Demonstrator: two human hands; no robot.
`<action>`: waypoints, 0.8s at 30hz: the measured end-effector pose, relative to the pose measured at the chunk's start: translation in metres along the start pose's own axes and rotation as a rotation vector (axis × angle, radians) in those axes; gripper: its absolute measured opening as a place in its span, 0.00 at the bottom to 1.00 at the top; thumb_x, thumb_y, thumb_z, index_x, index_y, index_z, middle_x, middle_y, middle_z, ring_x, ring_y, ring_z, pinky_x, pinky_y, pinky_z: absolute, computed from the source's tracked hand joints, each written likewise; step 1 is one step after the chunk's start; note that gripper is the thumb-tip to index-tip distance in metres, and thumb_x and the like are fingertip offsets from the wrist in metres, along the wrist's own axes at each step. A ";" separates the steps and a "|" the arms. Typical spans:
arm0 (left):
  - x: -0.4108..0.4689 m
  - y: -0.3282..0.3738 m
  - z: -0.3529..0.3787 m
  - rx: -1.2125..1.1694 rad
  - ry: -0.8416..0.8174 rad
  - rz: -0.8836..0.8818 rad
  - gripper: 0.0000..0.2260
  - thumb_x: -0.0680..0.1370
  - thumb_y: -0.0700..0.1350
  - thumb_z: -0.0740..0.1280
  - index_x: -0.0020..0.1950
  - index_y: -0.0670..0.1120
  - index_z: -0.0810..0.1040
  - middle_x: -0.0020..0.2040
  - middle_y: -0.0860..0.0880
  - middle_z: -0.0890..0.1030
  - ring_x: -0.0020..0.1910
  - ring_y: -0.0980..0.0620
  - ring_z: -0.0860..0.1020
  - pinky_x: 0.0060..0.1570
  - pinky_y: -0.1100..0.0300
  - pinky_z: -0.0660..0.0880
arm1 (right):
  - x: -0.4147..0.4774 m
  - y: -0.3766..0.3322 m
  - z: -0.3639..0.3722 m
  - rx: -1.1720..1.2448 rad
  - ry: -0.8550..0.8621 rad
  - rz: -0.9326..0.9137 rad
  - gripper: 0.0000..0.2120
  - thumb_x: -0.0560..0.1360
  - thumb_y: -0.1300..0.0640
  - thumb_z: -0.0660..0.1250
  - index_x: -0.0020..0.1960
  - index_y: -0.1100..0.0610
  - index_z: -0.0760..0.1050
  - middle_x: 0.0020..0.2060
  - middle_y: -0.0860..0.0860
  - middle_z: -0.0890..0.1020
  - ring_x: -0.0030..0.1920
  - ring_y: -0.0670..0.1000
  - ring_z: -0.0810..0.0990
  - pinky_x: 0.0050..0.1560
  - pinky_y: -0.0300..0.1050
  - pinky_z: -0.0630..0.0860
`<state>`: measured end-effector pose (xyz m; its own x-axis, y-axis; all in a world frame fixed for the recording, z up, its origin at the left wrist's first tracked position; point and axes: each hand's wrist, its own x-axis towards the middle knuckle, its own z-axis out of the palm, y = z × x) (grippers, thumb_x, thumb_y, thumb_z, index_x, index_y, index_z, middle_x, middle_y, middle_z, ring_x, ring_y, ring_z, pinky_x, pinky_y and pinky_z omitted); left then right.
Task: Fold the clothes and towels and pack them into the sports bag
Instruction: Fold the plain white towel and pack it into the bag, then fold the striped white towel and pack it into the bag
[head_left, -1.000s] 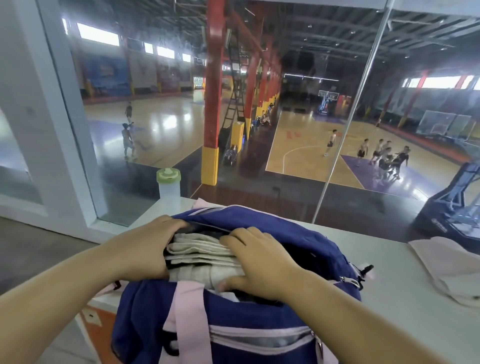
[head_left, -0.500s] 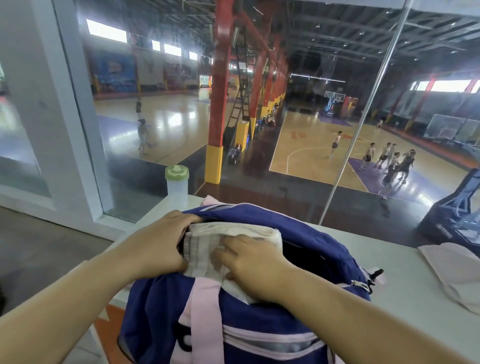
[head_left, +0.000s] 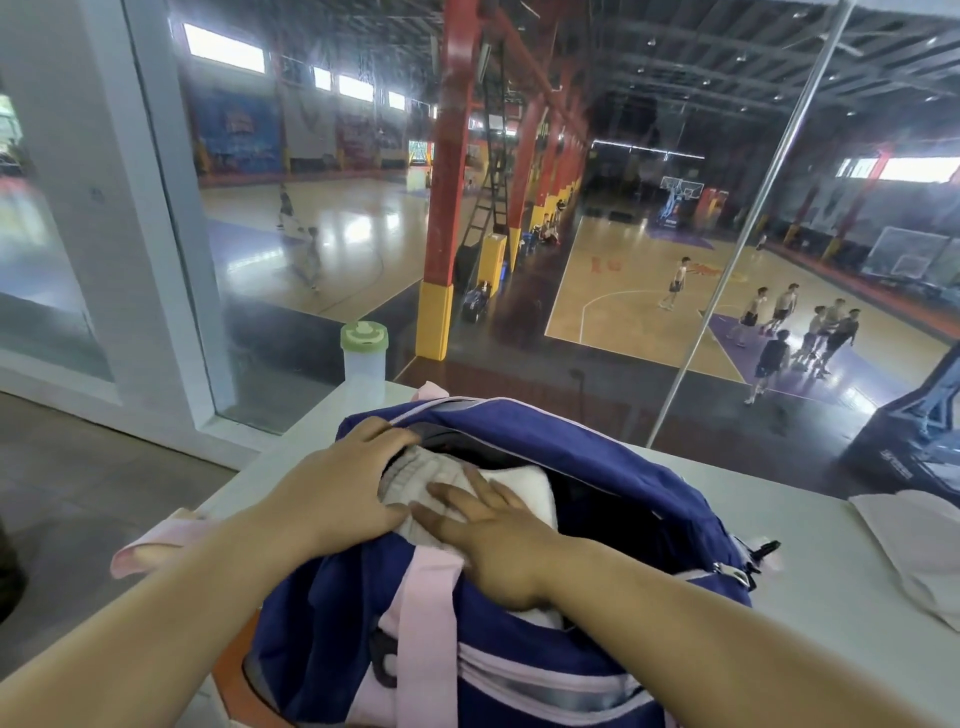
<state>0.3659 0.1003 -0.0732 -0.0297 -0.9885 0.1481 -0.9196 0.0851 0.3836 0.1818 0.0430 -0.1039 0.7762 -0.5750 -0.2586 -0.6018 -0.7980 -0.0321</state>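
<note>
A blue sports bag (head_left: 613, 483) with pink straps stands open on the white table (head_left: 810, 525) in front of me. A folded white towel (head_left: 519, 486) lies in its mouth. My left hand (head_left: 337, 493) rests on the towel's left end at the bag's opening, its fingertips out of sight. My right hand (head_left: 498, 540) lies flat on top of the towel with straight fingers and presses it down. A pale pink cloth (head_left: 914, 545) lies on the table at the far right.
A clear bottle with a green lid (head_left: 363, 364) stands at the table's back edge, behind the bag. A glass wall runs right behind the table, with a basketball court below. The table's left edge drops to the grey floor.
The towel has sunk deeper into the bag. My right hand has flattened out on top of it, and my left hand has slid along its left end.
</note>
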 end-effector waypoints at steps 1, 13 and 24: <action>-0.001 0.003 0.001 0.061 -0.012 -0.010 0.26 0.71 0.53 0.67 0.68 0.57 0.65 0.63 0.55 0.66 0.56 0.49 0.75 0.52 0.57 0.72 | -0.003 0.001 0.001 0.007 0.012 -0.001 0.29 0.80 0.49 0.53 0.76 0.42 0.42 0.77 0.46 0.41 0.75 0.55 0.34 0.73 0.50 0.35; -0.017 0.049 -0.010 0.389 0.287 0.067 0.08 0.70 0.53 0.69 0.46 0.52 0.80 0.45 0.53 0.77 0.43 0.49 0.78 0.35 0.55 0.77 | -0.107 0.040 -0.036 0.085 0.172 0.078 0.18 0.77 0.43 0.59 0.66 0.44 0.71 0.60 0.43 0.78 0.59 0.47 0.75 0.59 0.49 0.72; 0.034 0.183 0.061 0.184 0.010 0.337 0.14 0.73 0.61 0.62 0.54 0.56 0.75 0.50 0.58 0.77 0.50 0.56 0.76 0.48 0.59 0.73 | -0.257 0.130 -0.017 0.181 0.105 0.584 0.24 0.74 0.38 0.62 0.68 0.42 0.66 0.62 0.41 0.75 0.61 0.47 0.74 0.62 0.46 0.70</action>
<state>0.1725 0.0751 -0.0539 -0.3398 -0.9074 0.2473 -0.9136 0.3809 0.1423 -0.0928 0.0840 -0.0256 0.3180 -0.9296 -0.1866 -0.9480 -0.3083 -0.0795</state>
